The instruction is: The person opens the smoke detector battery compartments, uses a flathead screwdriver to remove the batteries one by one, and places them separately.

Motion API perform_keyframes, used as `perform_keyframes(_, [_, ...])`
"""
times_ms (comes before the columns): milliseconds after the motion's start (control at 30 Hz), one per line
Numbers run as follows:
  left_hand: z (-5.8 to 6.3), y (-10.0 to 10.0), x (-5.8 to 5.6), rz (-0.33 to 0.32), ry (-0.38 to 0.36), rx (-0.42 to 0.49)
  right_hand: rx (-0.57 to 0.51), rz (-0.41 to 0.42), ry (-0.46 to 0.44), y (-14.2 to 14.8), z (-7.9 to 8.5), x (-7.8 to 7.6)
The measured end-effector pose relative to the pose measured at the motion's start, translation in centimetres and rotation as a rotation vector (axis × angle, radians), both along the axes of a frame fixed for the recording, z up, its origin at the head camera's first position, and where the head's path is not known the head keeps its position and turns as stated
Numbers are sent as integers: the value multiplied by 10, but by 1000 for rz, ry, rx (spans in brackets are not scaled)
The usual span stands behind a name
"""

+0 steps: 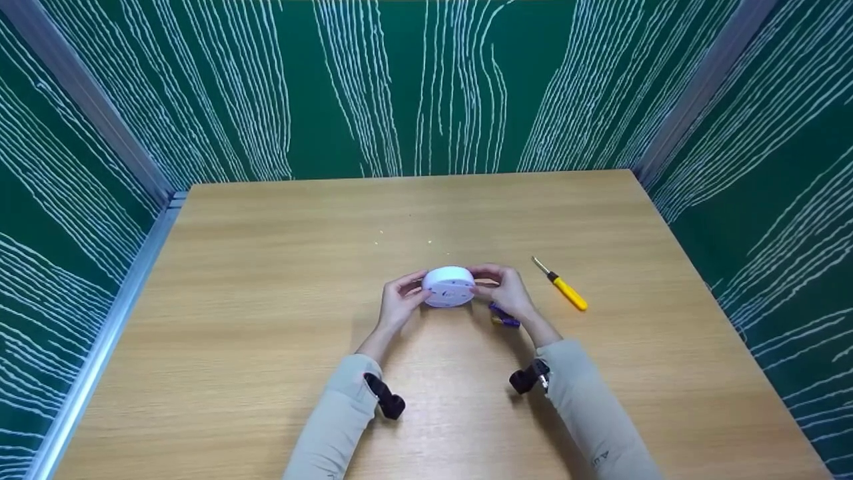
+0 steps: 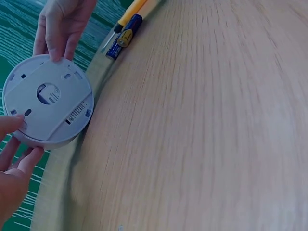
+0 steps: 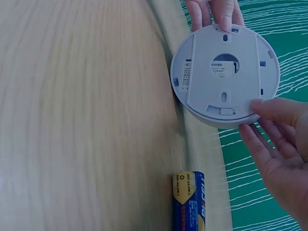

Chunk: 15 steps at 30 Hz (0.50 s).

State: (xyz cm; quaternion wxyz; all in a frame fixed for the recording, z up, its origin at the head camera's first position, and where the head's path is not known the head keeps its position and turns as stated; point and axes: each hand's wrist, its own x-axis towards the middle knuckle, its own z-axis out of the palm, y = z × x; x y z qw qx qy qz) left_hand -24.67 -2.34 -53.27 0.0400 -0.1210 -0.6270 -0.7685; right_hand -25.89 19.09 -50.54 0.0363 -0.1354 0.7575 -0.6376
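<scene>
Both hands hold a round white smoke alarm (image 1: 449,288) up off the table near its middle. Its flat back, with a round centre hole, several slots and a printed label, faces the wrist cameras. My left hand (image 1: 398,303) pinches one edge, thumb on the back plate and fingers on the far side. On the opposite edge my right hand (image 1: 504,291) pinches in the same way, its thumb (image 3: 276,109) pressing the back plate near the rim. Blue and gold batteries (image 3: 187,202) lie on the table beside the right hand, partly hidden by it in the head view.
A yellow-handled screwdriver (image 1: 566,292) lies on the table (image 1: 233,300) to the right of the right hand. Tiny pale crumbs (image 1: 430,241) dot the tabletop beyond the hands. Green walls (image 1: 346,87) with white lines stand behind and at both sides.
</scene>
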Motion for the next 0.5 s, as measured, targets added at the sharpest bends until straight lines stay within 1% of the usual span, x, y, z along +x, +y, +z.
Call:
perform_keyframes(133, [5,0,2,-8,-38,-3,-17,-6,12,-1,-4,0])
perform_keyframes(200, [12,0,5,-7,-49,-18,-30,-11,16,-1,-3,2])
perform_keyframes(267, [19,0,9,-7,-69,-25,-42,-9,24,-3,0,5])
perform_keyframes(367, [30,0,14,-2,-92,-60,-48,-11,43,-6,8,12])
perform_keyframes(433, [32,0,16,-7,-115,-65,-42,-16,50,-8,13,17])
perform_keyframes(500, [33,-1,17,-8,-121,-91,-34,-26,47,-9,16,19])
